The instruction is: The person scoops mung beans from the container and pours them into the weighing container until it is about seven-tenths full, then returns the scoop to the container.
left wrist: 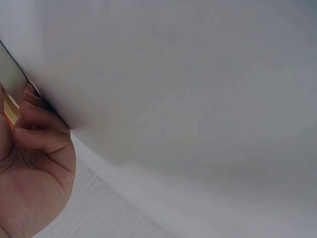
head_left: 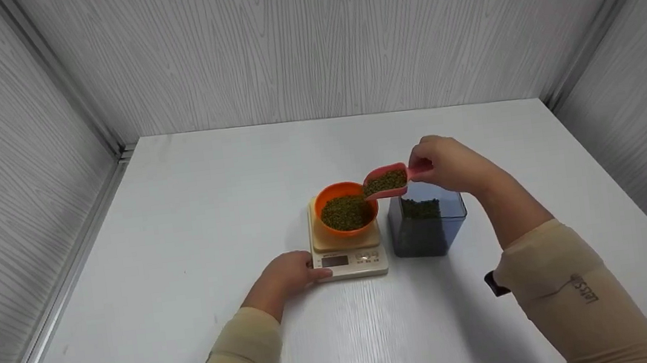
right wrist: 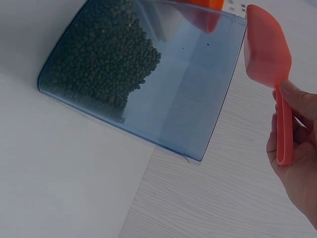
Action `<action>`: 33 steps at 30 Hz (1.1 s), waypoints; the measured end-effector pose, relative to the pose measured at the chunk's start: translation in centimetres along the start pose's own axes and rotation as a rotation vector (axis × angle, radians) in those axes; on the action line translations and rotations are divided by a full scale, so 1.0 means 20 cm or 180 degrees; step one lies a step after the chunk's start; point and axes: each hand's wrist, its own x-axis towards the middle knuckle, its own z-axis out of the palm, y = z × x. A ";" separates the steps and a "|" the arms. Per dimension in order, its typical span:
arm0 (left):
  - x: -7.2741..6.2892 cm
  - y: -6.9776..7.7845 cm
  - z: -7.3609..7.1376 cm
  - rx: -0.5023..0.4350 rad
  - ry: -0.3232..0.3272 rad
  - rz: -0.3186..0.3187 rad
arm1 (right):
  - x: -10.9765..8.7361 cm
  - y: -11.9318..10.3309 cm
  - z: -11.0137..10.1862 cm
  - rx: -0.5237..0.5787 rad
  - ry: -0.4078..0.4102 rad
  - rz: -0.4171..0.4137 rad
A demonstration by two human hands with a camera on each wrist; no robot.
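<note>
My right hand (head_left: 449, 164) grips the handle of a pinkish-red scoop (right wrist: 267, 47) heaped with green-brown pellets (head_left: 385, 181). The scoop's lip tips over the right rim of an orange bowl (head_left: 346, 232), which holds more of these pellets. Under the bowl is a cream digital kitchen scale (head_left: 349, 270). At the scale's front left corner, my left hand (head_left: 291, 272) holds its edge, thumb on top; the left wrist view shows curled fingers (left wrist: 42, 119) against the scale's side. A clear bluish container (head_left: 453, 227), partly filled with pellets, stands just right of the scale.
The white table (head_left: 210, 200) has grey wood-grain panels behind it (head_left: 308, 43) and on both sides. A small black object (head_left: 496, 283) shows beside my right sleeve. The digits on the scale's display (head_left: 334, 261) are not legible.
</note>
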 end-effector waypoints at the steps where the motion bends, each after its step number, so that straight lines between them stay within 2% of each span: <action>1: 0.00 0.00 0.00 0.0004 -0.0004 0.0003 | 0.00 -0.01 0.00 -0.0013 -0.0004 0.0012; 11: -0.01 0.00 0.00 0.0023 -0.0007 0.0022 | 0.03 -0.05 0.03 -0.0147 -0.0020 0.0088; 24: 0.00 0.00 0.00 0.0018 0.0023 0.0125 | 0.05 -0.10 0.05 -0.0308 0.0061 -0.0071; 33: -0.01 0.00 0.00 -0.0006 0.0023 0.0112 | 0.06 -0.15 0.06 -0.0374 0.0036 -0.0046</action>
